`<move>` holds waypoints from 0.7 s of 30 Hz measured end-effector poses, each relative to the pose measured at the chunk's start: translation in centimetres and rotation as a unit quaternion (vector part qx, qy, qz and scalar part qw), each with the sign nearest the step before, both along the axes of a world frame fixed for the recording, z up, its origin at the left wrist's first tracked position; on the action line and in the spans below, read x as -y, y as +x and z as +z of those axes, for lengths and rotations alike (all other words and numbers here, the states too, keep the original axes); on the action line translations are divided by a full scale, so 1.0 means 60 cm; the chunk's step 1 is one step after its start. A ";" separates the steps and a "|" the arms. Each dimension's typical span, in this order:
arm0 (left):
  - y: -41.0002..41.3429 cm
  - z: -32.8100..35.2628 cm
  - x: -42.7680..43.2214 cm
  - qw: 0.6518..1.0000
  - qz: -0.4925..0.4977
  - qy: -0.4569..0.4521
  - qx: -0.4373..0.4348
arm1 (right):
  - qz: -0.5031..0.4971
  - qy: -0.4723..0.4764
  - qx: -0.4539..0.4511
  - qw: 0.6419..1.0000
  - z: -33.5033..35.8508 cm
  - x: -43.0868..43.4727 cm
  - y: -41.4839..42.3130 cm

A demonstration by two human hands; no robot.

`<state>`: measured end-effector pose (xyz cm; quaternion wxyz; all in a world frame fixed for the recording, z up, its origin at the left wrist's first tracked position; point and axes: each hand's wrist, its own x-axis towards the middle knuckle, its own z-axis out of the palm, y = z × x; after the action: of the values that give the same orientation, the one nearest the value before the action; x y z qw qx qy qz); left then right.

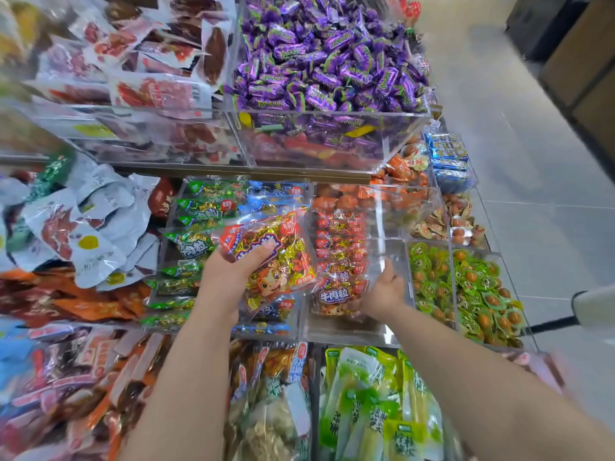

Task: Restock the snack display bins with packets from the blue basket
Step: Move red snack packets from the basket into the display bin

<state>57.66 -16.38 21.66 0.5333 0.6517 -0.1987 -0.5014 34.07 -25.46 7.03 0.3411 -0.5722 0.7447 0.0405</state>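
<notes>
My left hand (pixel 229 264) grips a red packet of gold-wrapped beef snacks (pixel 269 254), held above the clear bins in the middle of the display. My right hand (pixel 382 292) reaches into the clear bin (pixel 342 331) that holds a row of the same red packets (pixel 339 257); its fingers curl round the nearest red packet (pixel 332 299) at the front of that row. Left of it stand bins of blue packets (pixel 276 194) and green packets (pixel 196 224). The blue basket is out of view.
A bin of purple candies (pixel 326 61) sits on the upper tier above. Green-wrapped round snacks (pixel 466 287) fill bins to the right, pale green pouches (pixel 379 400) lie below. White and red meat packets (pixel 83 224) pile up on the left. Grey floor tiles (pixel 532 161) run on the right.
</notes>
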 end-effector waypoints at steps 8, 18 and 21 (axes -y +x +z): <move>0.001 0.000 0.000 1.000 0.011 0.005 0.000 | 0.049 0.073 0.072 0.994 -0.023 0.011 0.013; -0.001 -0.003 -0.001 1.000 0.019 -0.007 -0.017 | -0.051 0.054 0.080 0.994 0.003 0.008 0.018; -0.004 -0.005 0.002 1.000 0.020 -0.008 -0.014 | -0.040 0.030 0.158 0.986 0.006 0.012 0.014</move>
<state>57.44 -16.52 21.36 0.5508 0.6441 -0.1823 -0.4985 34.93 -26.21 7.42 0.4726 -0.5309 0.7021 -0.0418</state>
